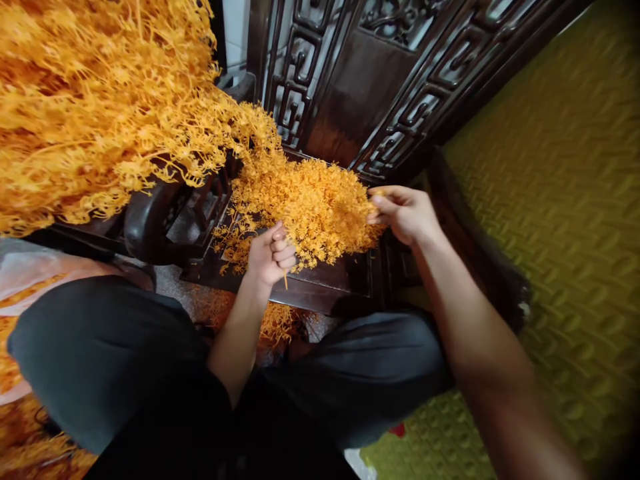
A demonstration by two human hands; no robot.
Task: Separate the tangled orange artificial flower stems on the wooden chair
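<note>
Left hand [273, 257] has its grip curled round an orange stem [286, 281]; right hand [404, 212] narrowly pinches the orange floral-sprig heap [325, 210].

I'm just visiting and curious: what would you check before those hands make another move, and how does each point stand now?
1. Left hand closed on a thin orange stem: ok; the end pokes out below it.
2. Right hand gripping a piece: cannot tell; its fingertips are at the pile's edge.
3. Spiky, bright orange pile resting on the dark, polished wooden seat: ok.
4. Floor free of orange pieces: not ok; loose orange strands lie below the seat.
5. Larger, frilly orange heap separate from the pile: cannot tell; they overlap in view.
</note>
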